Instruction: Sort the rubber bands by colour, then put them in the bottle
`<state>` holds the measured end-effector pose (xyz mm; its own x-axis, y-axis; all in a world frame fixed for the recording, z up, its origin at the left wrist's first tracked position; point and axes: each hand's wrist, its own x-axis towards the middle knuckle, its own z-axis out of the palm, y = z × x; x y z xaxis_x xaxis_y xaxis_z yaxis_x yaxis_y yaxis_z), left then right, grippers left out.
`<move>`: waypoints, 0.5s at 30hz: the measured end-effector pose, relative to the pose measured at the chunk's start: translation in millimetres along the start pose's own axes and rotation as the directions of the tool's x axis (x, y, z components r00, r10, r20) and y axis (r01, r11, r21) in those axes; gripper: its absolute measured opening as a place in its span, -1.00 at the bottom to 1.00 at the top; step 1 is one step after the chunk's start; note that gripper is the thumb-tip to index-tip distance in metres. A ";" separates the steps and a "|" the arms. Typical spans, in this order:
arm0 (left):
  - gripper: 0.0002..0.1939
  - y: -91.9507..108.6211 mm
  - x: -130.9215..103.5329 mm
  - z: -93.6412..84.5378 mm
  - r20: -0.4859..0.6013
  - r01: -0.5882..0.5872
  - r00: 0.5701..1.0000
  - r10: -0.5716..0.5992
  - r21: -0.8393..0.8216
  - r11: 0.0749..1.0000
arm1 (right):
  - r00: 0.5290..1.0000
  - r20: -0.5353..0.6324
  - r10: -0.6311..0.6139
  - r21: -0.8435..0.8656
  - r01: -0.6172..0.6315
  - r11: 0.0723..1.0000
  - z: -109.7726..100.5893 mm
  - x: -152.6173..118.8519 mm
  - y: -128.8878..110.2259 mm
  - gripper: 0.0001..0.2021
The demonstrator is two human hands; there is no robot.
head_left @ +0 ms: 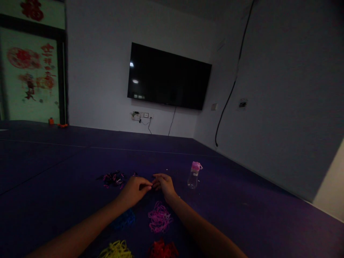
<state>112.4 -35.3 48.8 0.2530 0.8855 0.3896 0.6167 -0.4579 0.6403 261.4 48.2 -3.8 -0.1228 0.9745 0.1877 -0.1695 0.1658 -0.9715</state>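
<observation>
My left hand [136, 190] is closed in a pinch, its fingertips pointing right. Close against them are the bent fingers of my right hand [164, 185]; anything small between the fingertips is too dark to make out. Left of my left hand lies a loose pile of black and pink elastic bands [114, 179]. Between my forearms sits a heap of pink elastic bands [159, 218]. A blue heap [125, 219] is partly behind my left forearm. Nearer to me are yellow bands [116, 250] and red bands [163, 249], both cut off by the lower edge.
A clear bottle with a pink cap [193, 177] stands right of my right hand on the dark purple mat [242, 208]. Small orange objects [62, 125] lie far left by the door. A television [169, 77] hangs on the wall, and a black cable [228, 96] dangles at right.
</observation>
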 end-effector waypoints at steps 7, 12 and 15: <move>-0.68 -60.7 11.4 -19.7 -0.156 -0.108 0.974 0.161 0.302 0.947 | 1.000 0.011 0.022 -0.012 -0.022 1.000 0.3 1.7 0.8 -0.70; -0.62 -95.6 9.8 -19.6 -0.044 -0.072 0.993 0.107 0.485 0.871 | 1.000 0.010 0.011 -0.047 -0.010 0.999 4.3 0.4 3.6 -0.71; -0.57 -103.4 10.4 -16.8 0.045 -0.062 0.998 0.045 0.510 0.858 | 0.999 0.045 -0.008 -0.092 0.012 0.996 8.5 -2.7 5.5 -0.71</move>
<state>38.7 19.9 -2.2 0.3138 0.8669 0.3872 0.8935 -0.4076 0.1883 252.4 45.1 -8.4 -0.1649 0.9655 0.2016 -0.0806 0.1906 -0.9784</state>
